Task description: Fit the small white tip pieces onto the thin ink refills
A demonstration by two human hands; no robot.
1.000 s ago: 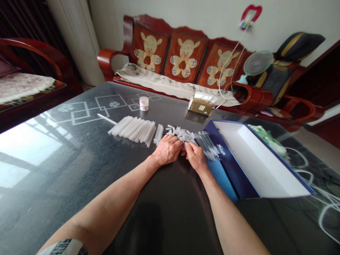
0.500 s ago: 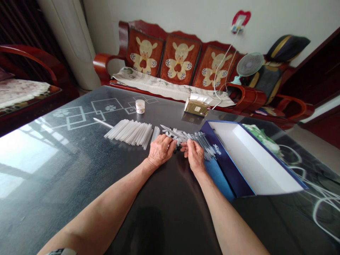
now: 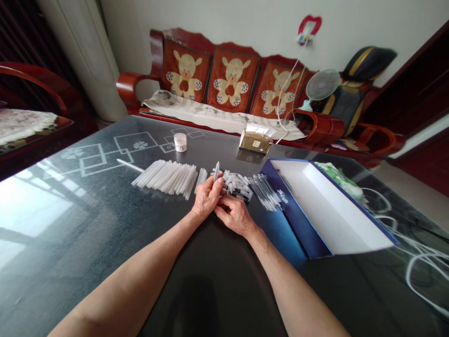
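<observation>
My left hand (image 3: 206,195) is closed round a pale pen tube (image 3: 216,171) whose pointed tip stands up above the fingers. Just right of it and lower, my right hand (image 3: 235,214) has its fingers curled against the left; what they pinch, if anything, is hidden. A row of white translucent tubes (image 3: 168,177) lies to the left, with a single white pen (image 3: 129,165) beyond its far end. Behind my hands is a heap of small white and black pieces (image 3: 236,183). Thin refills with dark ends (image 3: 264,191) lie to its right.
An open blue box (image 3: 315,210) with a white inside lies on the dark table (image 3: 105,234) at the right. Further back are a small white jar (image 3: 180,142) and a tissue box (image 3: 255,140). White cables (image 3: 417,267) lie at the right edge.
The pale tube has turned from lying slanted across the heap to pointing up in my left hand. My right hand has moved left, from beside the refills to against my left hand.
</observation>
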